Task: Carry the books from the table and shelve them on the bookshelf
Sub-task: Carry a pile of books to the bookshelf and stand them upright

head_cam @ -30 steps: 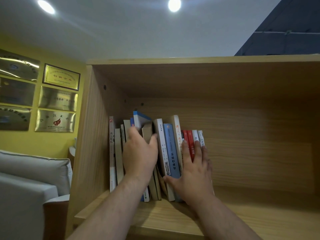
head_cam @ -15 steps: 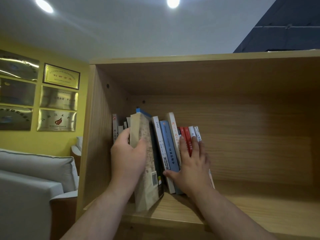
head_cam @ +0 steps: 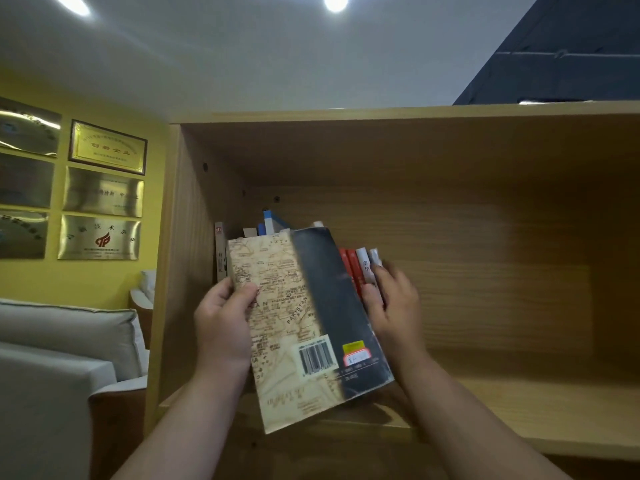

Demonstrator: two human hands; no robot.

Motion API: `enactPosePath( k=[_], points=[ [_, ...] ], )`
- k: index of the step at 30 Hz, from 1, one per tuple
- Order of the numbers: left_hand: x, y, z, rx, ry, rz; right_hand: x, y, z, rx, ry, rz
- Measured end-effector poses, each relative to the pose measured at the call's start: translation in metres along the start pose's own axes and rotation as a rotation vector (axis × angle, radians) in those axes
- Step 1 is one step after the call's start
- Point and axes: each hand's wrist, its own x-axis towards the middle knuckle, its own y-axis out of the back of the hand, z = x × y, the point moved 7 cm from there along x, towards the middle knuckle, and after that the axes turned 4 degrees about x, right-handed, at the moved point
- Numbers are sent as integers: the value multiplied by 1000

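My left hand [head_cam: 223,322] grips a tan map-patterned book [head_cam: 298,327] with a black band and a barcode, holding it by its left edge in front of the wooden bookshelf [head_cam: 450,424]. The book's back cover faces me and hides the middle of the row of upright books [head_cam: 362,268]. My right hand [head_cam: 394,310] rests flat against the red and white spines at the right end of that row, fingers spread. More spines [head_cam: 266,223] show above and left of the held book.
The shelf compartment right of the row is bare wood. Its left side panel [head_cam: 187,271] stands close to my left hand. A grey sofa [head_cam: 62,358] and gold wall plaques [head_cam: 100,237] are at the left.
My left hand has drawn the map-patterned book out of the row toward me and turned its back cover to face me. My right hand stays against the right-hand books.
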Motion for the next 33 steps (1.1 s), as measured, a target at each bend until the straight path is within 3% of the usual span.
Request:
enactPosePath(
  k=[1,3,5,7,9,11,13,17,20,24,29,33],
  points=[
    [1,-8,-1,-21,21,-19,-2,12,1,201,-111,2],
    [4,-27,-1,-63,39,-60,-11,18,13,639,-468,-165],
    [6,-53,2,-77,27,-109,-22,22,13,773,-634,-436],
    [7,-82,4,-15,-26,-176,-22,30,17,779,-650,-536],
    [8,-101,-2,218,-164,-231,-14,53,27,789,-642,-441],
    [9,-96,-13,639,-364,-156,-8,84,38,762,-590,-343],
    [5,-83,-27,863,-449,-75,-9,113,52,683,-547,-222],
    [7,-73,-66,892,-277,-117,-14,136,65,342,-439,-7],
    [12,-75,-81,858,-124,-190,-8,123,68,185,-439,29],
    [9,-80,-91,756,-1,-272,7,83,75,18,-419,-73],
    [19,-87,-103,844,33,-246,-11,21,85,346,-655,-461],
    [25,-91,-102,744,16,-178,-17,6,86,446,-731,-542]
  ],
)
